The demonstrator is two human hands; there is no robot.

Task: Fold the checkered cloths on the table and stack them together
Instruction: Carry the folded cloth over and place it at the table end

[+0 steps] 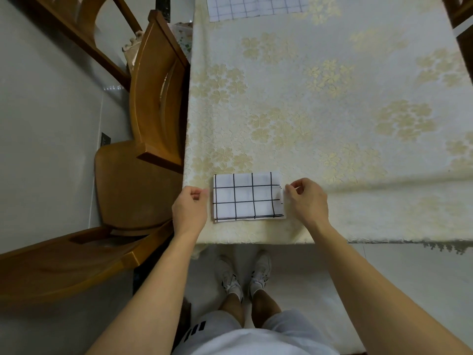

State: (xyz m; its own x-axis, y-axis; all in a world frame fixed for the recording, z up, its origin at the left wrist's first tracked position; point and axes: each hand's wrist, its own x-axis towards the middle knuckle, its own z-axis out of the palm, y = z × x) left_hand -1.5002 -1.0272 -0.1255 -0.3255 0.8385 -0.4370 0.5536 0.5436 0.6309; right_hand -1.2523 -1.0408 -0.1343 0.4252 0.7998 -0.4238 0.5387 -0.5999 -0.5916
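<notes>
A folded white cloth with a black grid lies flat near the table's front edge. My left hand hovers just left of it, fingers loosely curled, a small gap from the cloth's left edge and holding nothing. My right hand is at the cloth's right edge, with thumb and forefinger brought together right at the border. Whether they pinch the cloth is unclear. A second checkered cloth lies spread flat at the far end of the table, partly cut off by the frame.
The table wears a cream flowered tablecloth. Wooden chairs stand close along its left side, and another chair is at the near left. A dark piece of furniture is at the far right corner.
</notes>
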